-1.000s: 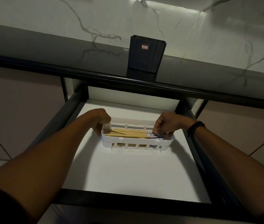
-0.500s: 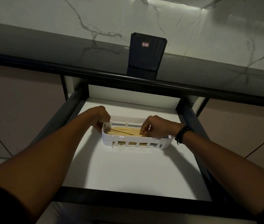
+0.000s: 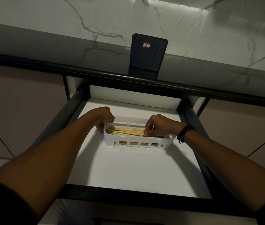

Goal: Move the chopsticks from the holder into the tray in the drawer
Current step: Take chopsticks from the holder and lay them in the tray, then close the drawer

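A white slotted tray [image 3: 133,140] sits in the open drawer [image 3: 128,172], toward its back. Several pale wooden chopsticks [image 3: 125,131] lie lengthwise inside it. My left hand [image 3: 103,118] curls over the tray's left end, fingers on its rim. My right hand [image 3: 158,125] rests over the right half of the tray, fingertips pinched on the chopsticks; their right ends are hidden under it. The dark ribbed holder [image 3: 148,52] stands upright on the countertop behind the drawer, and no chopsticks show above its rim.
The dark countertop edge [image 3: 144,83] overhangs the back of the drawer. Dark drawer rails [image 3: 193,127] run down both sides, and the dark front panel [image 3: 128,192] crosses below. A marble wall rises behind the counter. Cabinet fronts flank the drawer.
My right hand has slid left from the tray's right end onto the chopsticks, covering their patterned ends. My left hand stays at the tray's left end.
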